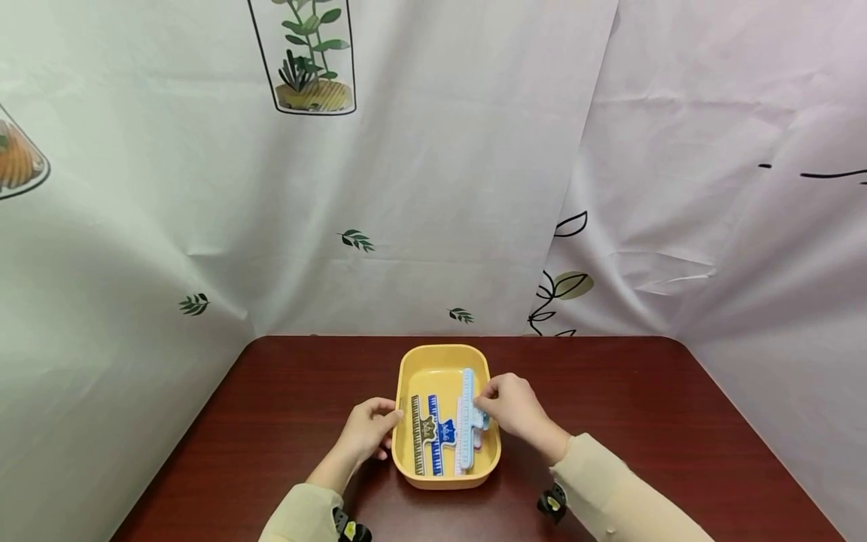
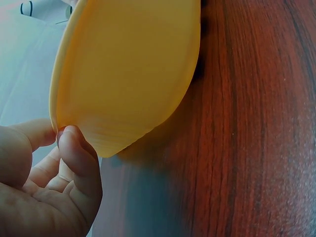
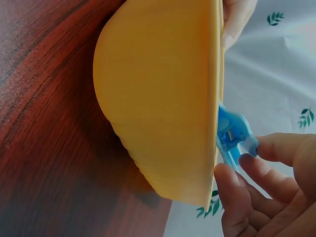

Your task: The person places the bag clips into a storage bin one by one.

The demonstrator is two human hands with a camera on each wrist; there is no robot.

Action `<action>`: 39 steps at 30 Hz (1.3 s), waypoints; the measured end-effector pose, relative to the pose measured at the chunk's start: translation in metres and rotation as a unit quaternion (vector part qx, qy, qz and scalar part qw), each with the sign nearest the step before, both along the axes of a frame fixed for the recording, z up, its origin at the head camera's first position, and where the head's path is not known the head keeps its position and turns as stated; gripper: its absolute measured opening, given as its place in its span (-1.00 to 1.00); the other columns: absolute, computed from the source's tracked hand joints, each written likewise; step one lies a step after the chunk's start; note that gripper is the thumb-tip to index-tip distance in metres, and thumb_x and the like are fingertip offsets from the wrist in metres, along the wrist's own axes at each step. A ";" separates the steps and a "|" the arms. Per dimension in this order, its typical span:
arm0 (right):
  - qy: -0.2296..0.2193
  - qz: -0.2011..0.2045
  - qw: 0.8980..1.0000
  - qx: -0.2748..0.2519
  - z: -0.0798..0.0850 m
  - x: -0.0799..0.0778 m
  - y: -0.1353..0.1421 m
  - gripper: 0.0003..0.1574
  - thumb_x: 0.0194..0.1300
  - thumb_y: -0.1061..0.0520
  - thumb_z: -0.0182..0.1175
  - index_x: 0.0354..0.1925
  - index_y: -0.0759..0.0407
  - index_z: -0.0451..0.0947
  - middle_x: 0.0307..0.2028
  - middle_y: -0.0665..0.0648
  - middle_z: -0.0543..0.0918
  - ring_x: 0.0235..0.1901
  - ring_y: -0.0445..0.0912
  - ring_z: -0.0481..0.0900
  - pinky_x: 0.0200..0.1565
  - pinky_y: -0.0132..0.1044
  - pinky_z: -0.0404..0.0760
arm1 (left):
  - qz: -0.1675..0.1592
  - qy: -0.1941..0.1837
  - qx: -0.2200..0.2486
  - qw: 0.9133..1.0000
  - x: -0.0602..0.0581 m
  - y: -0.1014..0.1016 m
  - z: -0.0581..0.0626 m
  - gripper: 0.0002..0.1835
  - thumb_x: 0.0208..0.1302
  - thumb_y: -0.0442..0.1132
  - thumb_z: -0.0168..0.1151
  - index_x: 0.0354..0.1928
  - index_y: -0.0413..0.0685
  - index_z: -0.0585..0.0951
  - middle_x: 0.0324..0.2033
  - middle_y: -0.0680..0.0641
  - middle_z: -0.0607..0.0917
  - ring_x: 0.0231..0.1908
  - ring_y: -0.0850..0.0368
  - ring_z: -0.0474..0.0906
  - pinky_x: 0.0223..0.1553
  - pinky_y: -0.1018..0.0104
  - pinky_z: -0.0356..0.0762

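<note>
A yellow plastic tub [image 1: 443, 349] stands on the table, holding several long clips with piano-key patterns. My left hand [image 1: 366, 433] pinches the tub's left rim between thumb and fingers; the left wrist view shows this grip at the tub wall [image 2: 133, 64]. At the right side, my right hand [image 1: 515, 406] pinches the handle of a light blue clip [image 1: 467, 429], whose spring shows in the right wrist view above the rim. Left of it lie a dark blue clip [image 1: 436, 455] and a brown one [image 1: 418, 452]. A pale pinkish clip [image 1: 459, 465] is partly hidden beneath the light blue one.
The dark red wooden table [image 1: 305, 391] extends on both sides of the tub. White patterned cloth [image 1: 433, 188] hangs behind and beside the table. Black straps with small devices [image 1: 553, 503] sit at both wrists.
</note>
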State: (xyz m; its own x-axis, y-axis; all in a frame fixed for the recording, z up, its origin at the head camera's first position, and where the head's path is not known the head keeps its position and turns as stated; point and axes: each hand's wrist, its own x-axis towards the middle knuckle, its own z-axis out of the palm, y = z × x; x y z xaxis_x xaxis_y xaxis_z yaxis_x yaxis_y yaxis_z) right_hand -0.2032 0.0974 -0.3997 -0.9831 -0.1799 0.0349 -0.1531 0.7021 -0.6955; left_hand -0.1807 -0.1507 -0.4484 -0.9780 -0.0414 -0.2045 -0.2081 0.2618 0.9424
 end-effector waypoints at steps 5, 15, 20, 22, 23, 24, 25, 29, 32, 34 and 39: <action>0.006 0.010 1.000 0.017 0.000 0.000 -0.006 -0.75 0.15 0.14 0.31 -0.62 0.13 0.58 -0.64 -0.01 0.54 -0.64 -0.20 0.41 -0.64 -0.43 0.41 | 0.000 -0.003 0.001 1.000 0.000 0.001 0.000 -0.66 0.26 -0.23 0.18 0.00 -0.29 0.49 -0.59 -0.05 0.51 -0.69 0.20 0.43 -0.75 0.40 0.45; 0.010 0.026 0.997 0.076 -0.005 0.001 -0.024 -0.77 0.20 0.11 0.25 -0.57 0.12 0.58 -0.64 -0.04 0.55 -0.67 -0.22 0.45 -0.66 -0.45 0.46 | 0.012 -0.008 -0.006 1.000 0.001 -0.001 0.001 -0.67 0.25 -0.22 0.19 -0.02 -0.26 0.51 -0.59 -0.04 0.52 -0.69 0.19 0.43 -0.75 0.39 0.43; 0.024 0.022 0.994 0.106 -0.006 0.000 -0.029 -0.73 0.20 0.10 0.25 -0.61 0.11 0.55 -0.67 -0.04 0.53 -0.69 -0.22 0.44 -0.66 -0.44 0.45 | 0.006 -0.005 0.000 1.000 -0.001 0.000 0.000 -0.66 0.26 -0.21 0.19 -0.01 -0.27 0.50 -0.61 -0.02 0.51 -0.70 0.20 0.42 -0.75 0.41 0.41; 0.025 0.020 0.993 0.114 -0.006 -0.001 -0.030 -0.69 0.20 0.11 0.24 -0.65 0.11 0.52 -0.69 -0.04 0.52 -0.71 -0.22 0.44 -0.67 -0.44 0.45 | 0.003 -0.005 0.002 1.000 -0.001 0.000 0.000 -0.66 0.25 -0.22 0.20 -0.01 -0.28 0.50 -0.62 -0.02 0.52 -0.70 0.20 0.42 -0.76 0.42 0.39; 0.026 0.020 0.993 0.117 -0.006 -0.002 -0.031 -0.68 0.20 0.11 0.24 -0.66 0.10 0.50 -0.70 -0.04 0.52 -0.71 -0.22 0.44 -0.68 -0.43 0.44 | 0.002 -0.005 0.002 1.000 -0.002 0.000 0.000 -0.66 0.25 -0.22 0.20 -0.01 -0.28 0.50 -0.63 -0.02 0.52 -0.70 0.20 0.41 -0.76 0.42 0.39; 0.026 0.019 0.993 0.117 -0.006 -0.002 -0.031 -0.67 0.20 0.12 0.23 -0.67 0.10 0.49 -0.71 -0.03 0.51 -0.72 -0.22 0.44 -0.69 -0.43 0.43 | 0.000 -0.004 0.001 1.000 -0.002 0.000 0.000 -0.66 0.25 -0.21 0.20 -0.01 -0.28 0.50 -0.63 -0.02 0.52 -0.70 0.20 0.42 -0.76 0.42 0.39; 0.026 0.019 0.992 0.119 -0.007 -0.002 -0.032 -0.65 0.20 0.12 0.22 -0.69 0.10 0.47 -0.72 -0.03 0.51 -0.74 -0.22 0.44 -0.70 -0.43 0.43 | -0.001 -0.003 0.000 1.000 -0.002 0.000 0.000 -0.66 0.25 -0.21 0.19 -0.01 -0.28 0.50 -0.63 -0.02 0.52 -0.70 0.20 0.41 -0.76 0.42 0.38; 0.023 0.022 0.992 0.125 -0.008 -0.003 -0.035 -0.60 0.21 0.14 0.19 -0.74 0.09 0.43 -0.75 -0.03 0.49 -0.77 -0.22 0.42 -0.73 -0.42 0.40 | -0.001 -0.005 -0.009 1.000 -0.001 -0.001 0.000 -0.67 0.26 -0.21 0.19 -0.02 -0.26 0.50 -0.62 -0.02 0.52 -0.70 0.20 0.42 -0.75 0.42 0.39; 0.025 0.021 0.990 0.140 -0.009 -0.004 -0.037 -0.58 0.22 0.14 0.18 -0.75 0.08 0.41 -0.76 -0.03 0.47 -0.78 -0.21 0.41 -0.73 -0.42 0.39 | 0.001 -0.004 -0.013 1.000 -0.002 -0.002 0.001 -0.68 0.25 -0.21 0.19 -0.03 -0.25 0.51 -0.63 -0.02 0.51 -0.70 0.19 0.42 -0.76 0.42 0.39; 0.029 0.020 0.988 0.149 -0.008 -0.005 -0.038 -0.59 0.22 0.15 0.17 -0.74 0.08 0.40 -0.76 -0.03 0.46 -0.78 -0.21 0.41 -0.73 -0.41 0.39 | 0.001 0.000 -0.012 1.000 -0.002 -0.002 0.001 -0.69 0.24 -0.22 0.20 -0.03 -0.26 0.51 -0.64 -0.02 0.51 -0.70 0.19 0.41 -0.76 0.42 0.38; 0.034 0.018 0.984 0.175 -0.007 -0.004 -0.041 -0.66 0.21 0.17 0.17 -0.68 0.10 0.42 -0.74 -0.02 0.45 -0.76 -0.19 0.41 -0.72 -0.39 0.37 | 0.002 0.002 -0.009 1.000 -0.003 0.000 0.000 -0.70 0.24 -0.23 0.21 -0.05 -0.26 0.52 -0.65 -0.01 0.49 -0.71 0.19 0.40 -0.77 0.42 0.37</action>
